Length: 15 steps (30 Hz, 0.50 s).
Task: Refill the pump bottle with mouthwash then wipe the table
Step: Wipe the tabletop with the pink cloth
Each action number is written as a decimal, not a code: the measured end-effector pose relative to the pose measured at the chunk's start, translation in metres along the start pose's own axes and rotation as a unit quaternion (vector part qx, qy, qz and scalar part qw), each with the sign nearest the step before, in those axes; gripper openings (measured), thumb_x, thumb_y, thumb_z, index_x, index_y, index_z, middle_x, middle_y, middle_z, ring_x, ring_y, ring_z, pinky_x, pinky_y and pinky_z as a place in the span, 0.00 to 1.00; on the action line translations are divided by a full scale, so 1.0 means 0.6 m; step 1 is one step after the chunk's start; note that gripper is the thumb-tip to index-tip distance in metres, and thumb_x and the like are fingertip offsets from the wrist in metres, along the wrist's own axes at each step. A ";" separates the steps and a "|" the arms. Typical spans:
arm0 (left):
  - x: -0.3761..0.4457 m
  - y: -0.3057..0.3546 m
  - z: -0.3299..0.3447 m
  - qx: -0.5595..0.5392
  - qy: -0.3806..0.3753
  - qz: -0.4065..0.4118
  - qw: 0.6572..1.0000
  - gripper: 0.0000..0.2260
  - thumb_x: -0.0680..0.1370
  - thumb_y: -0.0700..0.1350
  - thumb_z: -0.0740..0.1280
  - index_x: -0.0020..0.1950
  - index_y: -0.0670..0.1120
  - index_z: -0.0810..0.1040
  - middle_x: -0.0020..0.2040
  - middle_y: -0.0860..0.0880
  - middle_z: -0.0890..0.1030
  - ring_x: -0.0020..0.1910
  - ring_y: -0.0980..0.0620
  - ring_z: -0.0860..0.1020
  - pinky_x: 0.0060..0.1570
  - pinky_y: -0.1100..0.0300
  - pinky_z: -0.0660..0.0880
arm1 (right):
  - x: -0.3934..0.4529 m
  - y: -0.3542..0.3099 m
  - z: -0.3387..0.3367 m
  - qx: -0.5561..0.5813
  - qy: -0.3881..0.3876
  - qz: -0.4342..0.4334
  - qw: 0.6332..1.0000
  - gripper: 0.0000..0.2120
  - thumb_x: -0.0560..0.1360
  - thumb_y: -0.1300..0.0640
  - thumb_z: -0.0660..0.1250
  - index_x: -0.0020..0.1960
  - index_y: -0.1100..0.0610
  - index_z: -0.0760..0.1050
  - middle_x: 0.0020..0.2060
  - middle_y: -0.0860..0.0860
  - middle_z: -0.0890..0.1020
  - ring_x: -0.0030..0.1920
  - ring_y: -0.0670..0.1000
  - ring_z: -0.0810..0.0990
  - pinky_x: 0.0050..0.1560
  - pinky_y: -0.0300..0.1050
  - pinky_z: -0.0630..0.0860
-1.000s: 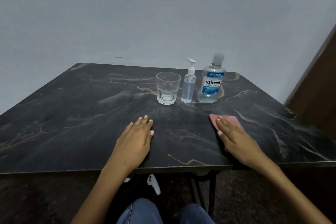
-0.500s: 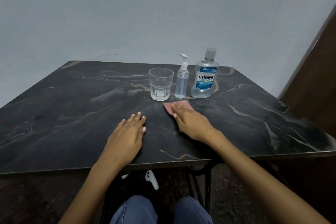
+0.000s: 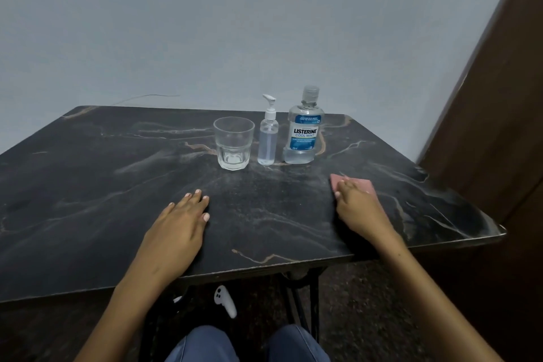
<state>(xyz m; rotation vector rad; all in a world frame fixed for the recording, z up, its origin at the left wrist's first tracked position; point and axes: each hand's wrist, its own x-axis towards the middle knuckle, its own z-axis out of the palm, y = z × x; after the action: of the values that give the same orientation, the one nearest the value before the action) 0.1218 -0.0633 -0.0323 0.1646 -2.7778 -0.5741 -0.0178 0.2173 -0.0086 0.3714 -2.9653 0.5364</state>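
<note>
Now your right hand (image 3: 357, 209) presses flat on the pink cloth (image 3: 360, 185) on the dark table (image 3: 88, 185), fingers together, right of the bottles. Your left hand (image 3: 179, 223) lies palm down, open, holding nothing. At the back stand the glass (image 3: 233, 142), pump bottle (image 3: 268, 135) and mouthwash bottle (image 3: 304, 132), all upright.

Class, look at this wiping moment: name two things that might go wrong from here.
1. The right hand presses the pink cloth just in front of the mouthwash bottle; a farther stroke might knock it or the slim pump bottle over.
2. The glass stands alongside and might get bumped too.
</note>
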 end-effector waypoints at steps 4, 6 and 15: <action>0.000 -0.002 0.000 -0.001 -0.001 -0.001 1.000 0.20 0.82 0.47 0.51 0.74 0.47 0.59 0.76 0.50 0.57 0.75 0.55 0.54 0.73 0.57 0.49 | 0.012 -0.091 0.030 0.019 -0.029 -0.045 0.998 0.18 0.79 0.62 0.52 0.67 0.66 0.66 0.72 0.61 0.65 0.73 0.56 0.61 0.74 0.48 0.56; 0.000 -0.001 -0.001 0.000 -0.002 -0.003 1.000 0.20 0.82 0.47 0.51 0.74 0.47 0.59 0.76 0.50 0.57 0.75 0.55 0.54 0.73 0.57 0.49 | 0.009 -0.139 0.048 0.026 -0.049 -0.082 0.995 0.19 0.79 0.62 0.53 0.69 0.66 0.63 0.73 0.60 0.63 0.74 0.57 0.60 0.74 0.50 0.56; -0.002 0.007 -0.006 -0.020 0.003 -0.012 1.000 0.20 0.82 0.48 0.53 0.74 0.48 0.61 0.76 0.51 0.58 0.75 0.57 0.54 0.73 0.59 0.48 | -0.079 -0.133 0.055 0.077 -0.056 -0.261 0.961 0.20 0.81 0.56 0.54 0.73 0.54 0.63 0.75 0.48 0.63 0.76 0.47 0.57 0.70 0.33 0.48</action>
<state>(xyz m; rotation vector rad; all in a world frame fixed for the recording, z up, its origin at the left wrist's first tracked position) 0.1239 -0.0608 -0.0279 0.1893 -2.7601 -0.6349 0.0463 0.1433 -0.0199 1.1892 -2.7530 0.6888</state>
